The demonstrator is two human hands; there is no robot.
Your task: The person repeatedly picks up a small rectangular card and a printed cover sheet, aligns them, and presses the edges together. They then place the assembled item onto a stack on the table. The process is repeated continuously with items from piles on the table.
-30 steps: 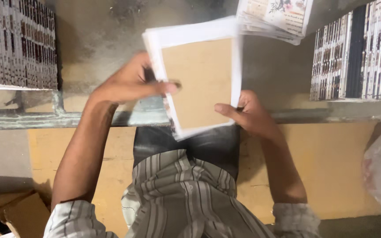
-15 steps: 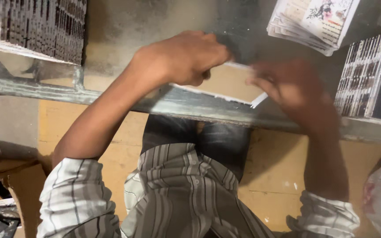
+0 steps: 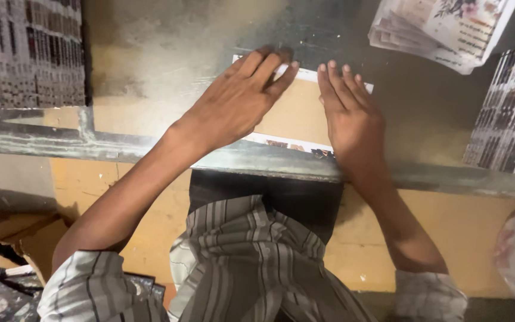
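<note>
Head view looks straight down on a worn grey table [image 3: 168, 53], where a thin stack of sheets [image 3: 296, 110], tan-faced with white edges, lies flat near the front edge. Both hands press on it. The left hand [image 3: 239, 98] lies palm down across the stack's left part, fingers together and pointing toward one o'clock, the forearm running back toward seven o'clock. The right hand [image 3: 350, 116] lies flat on the right part, fingers together and pointing to twelve o'clock, fingertips at the far white edge, the forearm dropping toward five o'clock. Neither hand grips; both are open and flattened on the sheets.

The stack looks light and thin, probably card or paper: it would bend easily, crease if pinched hard, and the sheets may slide over one another. A sound hold would likely be at the two side edges, thumbs on top and fingers under, or at the near edge, which lies just beside the table's front rim.

At two o'clock from the hands lies a fanned pile of printed leaflets [image 3: 442, 30]. Dark printed stacks [image 3: 25, 50] sit at ten o'clock, and more [image 3: 511, 119] at three o'clock. Below, a striped shirt [image 3: 251, 268] and a yellowish floor [image 3: 448, 232] show.
</note>
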